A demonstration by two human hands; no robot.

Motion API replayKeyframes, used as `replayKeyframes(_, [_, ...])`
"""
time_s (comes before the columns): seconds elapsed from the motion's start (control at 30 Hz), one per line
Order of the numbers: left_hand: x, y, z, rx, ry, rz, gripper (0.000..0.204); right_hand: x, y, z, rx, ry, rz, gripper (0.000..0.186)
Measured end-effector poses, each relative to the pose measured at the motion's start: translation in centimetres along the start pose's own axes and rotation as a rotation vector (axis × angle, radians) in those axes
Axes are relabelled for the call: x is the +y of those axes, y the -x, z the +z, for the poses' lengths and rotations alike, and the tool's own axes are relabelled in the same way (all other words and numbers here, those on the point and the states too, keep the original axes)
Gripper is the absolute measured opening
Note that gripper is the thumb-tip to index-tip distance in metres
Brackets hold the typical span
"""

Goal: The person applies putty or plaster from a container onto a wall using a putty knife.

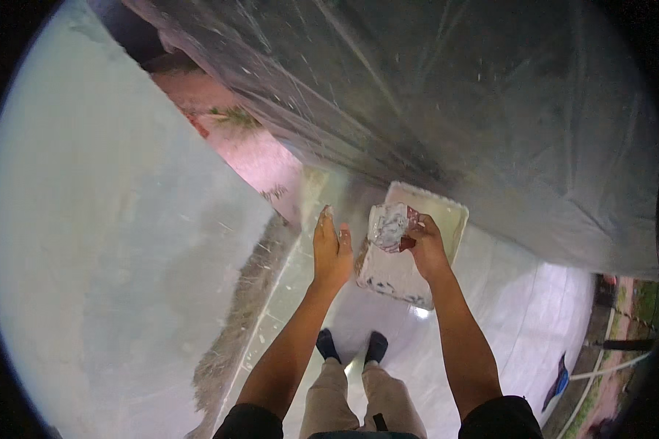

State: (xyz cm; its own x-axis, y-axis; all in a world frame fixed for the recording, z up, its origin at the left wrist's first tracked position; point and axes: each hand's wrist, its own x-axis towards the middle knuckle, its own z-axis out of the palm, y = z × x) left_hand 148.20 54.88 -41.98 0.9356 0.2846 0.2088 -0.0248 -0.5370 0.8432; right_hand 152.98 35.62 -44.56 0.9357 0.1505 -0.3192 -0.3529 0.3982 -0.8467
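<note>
My right hand [430, 249] grips a flat reddish scraper [390, 227] by its edge. Wet white filler covers most of the scraper's face. Below it is a rectangular tub [454, 212] with a pale rim, crusted with the same white material inside and along the near wall. The held scraper and my right hand partly hide its inside. To the left of the tub, my left hand [332, 252] is raised with its fingers stretched out and the thumb apart. White smears mark its fingertips, and nothing is in it.
A pale smooth wall [117, 190] fills the left side, with a rough unfinished strip [245, 293] along its edge. Translucent plastic sheeting [447, 88] hangs across the top and right. My dark-socked feet [377, 345] stand near the tub. A blue object [560, 380] lies at the lower right.
</note>
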Motion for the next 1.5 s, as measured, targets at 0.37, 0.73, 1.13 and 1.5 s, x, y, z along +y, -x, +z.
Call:
replayKeyframes(0.37, [9.8,-6.4,-18.6,0.325,-0.420,0.370,0.052,-10.8,0.8,18.7,-0.329,-0.123,-0.137,0.032])
replayKeyframes(0.73, [13.1,-16.3,-28.9,0.460,-0.750,0.518,0.050,-16.7,-5.2,33.1,-0.673,-0.316,-0.218,0.038])
replayKeyframes(1.13, [14.7,-21.2,-35.6,0.569,-0.932,0.648,0.055,-20.1,-8.5,42.0,-0.794,-0.292,-0.289,0.036])
replayKeyframes(1.5, [23.0,-20.6,-45.6,0.823,-1.295,0.687,0.057,-29.6,-3.9,53.1,-1.058,-0.385,-0.526,0.038])
